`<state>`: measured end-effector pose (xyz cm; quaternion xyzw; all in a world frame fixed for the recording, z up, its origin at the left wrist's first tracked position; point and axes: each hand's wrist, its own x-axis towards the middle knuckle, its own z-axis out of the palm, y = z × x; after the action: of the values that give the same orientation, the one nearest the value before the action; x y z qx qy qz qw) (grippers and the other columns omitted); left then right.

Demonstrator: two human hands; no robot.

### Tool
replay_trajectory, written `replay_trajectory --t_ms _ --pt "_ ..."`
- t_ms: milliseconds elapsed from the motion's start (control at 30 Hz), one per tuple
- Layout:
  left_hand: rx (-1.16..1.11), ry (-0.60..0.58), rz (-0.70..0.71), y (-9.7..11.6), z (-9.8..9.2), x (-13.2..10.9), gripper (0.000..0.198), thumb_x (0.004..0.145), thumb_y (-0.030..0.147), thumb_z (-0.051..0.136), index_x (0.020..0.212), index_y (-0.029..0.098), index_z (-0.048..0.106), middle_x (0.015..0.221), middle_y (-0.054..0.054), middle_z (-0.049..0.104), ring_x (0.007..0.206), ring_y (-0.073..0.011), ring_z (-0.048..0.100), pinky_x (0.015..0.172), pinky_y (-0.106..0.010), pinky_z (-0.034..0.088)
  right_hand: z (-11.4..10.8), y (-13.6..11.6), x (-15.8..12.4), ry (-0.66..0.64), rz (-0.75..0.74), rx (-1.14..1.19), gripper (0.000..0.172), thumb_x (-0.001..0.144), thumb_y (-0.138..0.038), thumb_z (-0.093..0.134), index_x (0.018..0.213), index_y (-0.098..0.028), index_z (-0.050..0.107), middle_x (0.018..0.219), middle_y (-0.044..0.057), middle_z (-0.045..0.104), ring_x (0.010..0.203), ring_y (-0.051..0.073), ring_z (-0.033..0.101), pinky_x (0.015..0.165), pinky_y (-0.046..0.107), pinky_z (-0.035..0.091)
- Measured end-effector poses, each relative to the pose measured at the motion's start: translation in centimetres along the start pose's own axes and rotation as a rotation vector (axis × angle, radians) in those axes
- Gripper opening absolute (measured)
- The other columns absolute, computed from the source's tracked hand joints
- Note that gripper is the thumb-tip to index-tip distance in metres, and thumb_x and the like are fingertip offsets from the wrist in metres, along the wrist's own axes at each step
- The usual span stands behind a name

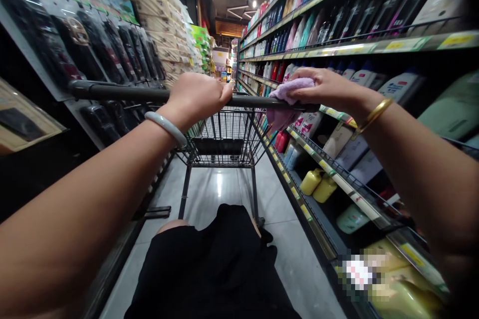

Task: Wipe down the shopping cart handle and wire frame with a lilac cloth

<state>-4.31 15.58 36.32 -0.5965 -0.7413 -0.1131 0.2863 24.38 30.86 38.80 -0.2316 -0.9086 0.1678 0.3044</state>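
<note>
A dark shopping cart [220,145] stands in front of me, its handle bar [123,93] running across the view. Around the middle of that bar my left hand [200,93] is closed, with a pale bangle on the wrist. Near the bar's right end, my right hand [318,84] presses a light purple cloth [282,115] against the bar; part of the cloth hangs below it. A gold bangle circles the right wrist. The fingertips of my left hand are hidden behind the bar. Through the wire basket I cannot make out any goods.
Shelves of bottles [359,77] line the right side, close to my right arm. Yellow bottles [318,185] sit on a low shelf. At left hang packaged dark goods [99,42], with stacked beige packs [160,20] beyond. Grey tiled floor [219,194] runs down the narrow aisle.
</note>
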Motion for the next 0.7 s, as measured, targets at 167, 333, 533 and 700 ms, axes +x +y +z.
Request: replay_trajectory --t_ms 167,333,533,700 --pt "0.010 -0.020 -0.006 -0.6 0.2 0.4 0.081 0.106 0.058 0.015 0.115 0.014 0.082 0.108 -0.022 0.078 0.113 -0.0369 0.070 0.092 -0.044 0.046 1.4 0.2 -0.2 0.101 -0.113 -0.082 0.033 0.080 -0.048 0.083 0.101 -0.023 0.076 0.091 0.001 0.073 0.083 0.019 0.063 0.075 0.035 0.052" --pt "0.078 -0.060 -0.046 -2.1 0.1 0.1 0.085 0.105 0.059 0.011 0.110 0.012 0.082 0.107 -0.022 0.078 0.111 -0.0371 0.069 0.085 -0.044 0.042 2.8 -1.3 -0.2 0.135 -0.151 -0.138 0.031 0.082 -0.048 0.082 0.099 -0.023 0.075 0.092 0.002 0.074 0.081 0.019 0.062 0.074 0.035 0.052" --pt "0.142 -0.073 -0.074 -4.2 -1.0 -1.8 0.085 0.106 0.061 0.009 0.108 0.016 0.081 0.108 -0.012 0.079 0.096 -0.0247 0.061 0.075 -0.040 0.030 4.4 -3.9 -0.2 0.141 -0.185 -0.187 0.033 0.082 -0.043 0.083 0.107 -0.023 0.076 0.092 0.002 0.075 0.082 0.020 0.064 0.074 0.035 0.050" --pt "0.156 -0.069 -0.062 -4.6 -1.8 -3.2 0.080 0.109 0.055 0.013 0.102 0.010 0.079 0.110 -0.017 0.078 0.092 -0.0239 0.062 0.070 -0.039 0.022 5.1 -5.6 -2.0 0.192 -0.203 -0.179 0.028 0.084 -0.032 0.085 0.108 -0.021 0.077 0.097 0.002 0.076 0.087 0.020 0.068 0.078 0.036 0.051"
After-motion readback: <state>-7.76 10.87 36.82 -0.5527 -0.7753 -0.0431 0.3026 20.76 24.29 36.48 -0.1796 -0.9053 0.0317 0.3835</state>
